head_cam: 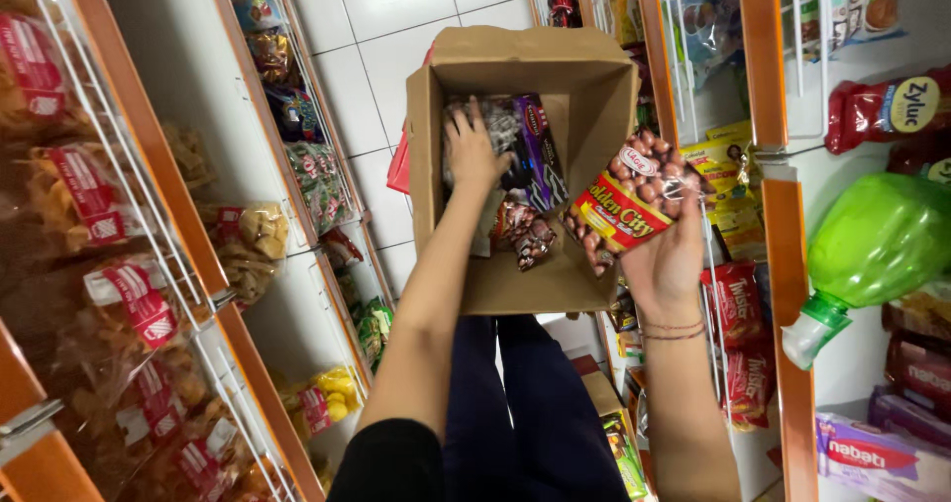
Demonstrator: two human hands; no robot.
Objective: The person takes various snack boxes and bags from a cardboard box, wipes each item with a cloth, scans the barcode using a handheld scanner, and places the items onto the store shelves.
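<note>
The left hand [474, 150] was stretched forward into the cardboard box [594, 86], fingers spread loosely on a grey packet [500, 121]. Right of it, a red snack bag [629, 200] was gripped by the raised right hand [669, 254], at the box's side wall.

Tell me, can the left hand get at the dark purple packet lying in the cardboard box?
Probably yes. The left hand is already inside the open cardboard box, resting on packets right beside the dark purple packet, with nothing covering it. The right hand holds a red snack bag off to the side.
</note>
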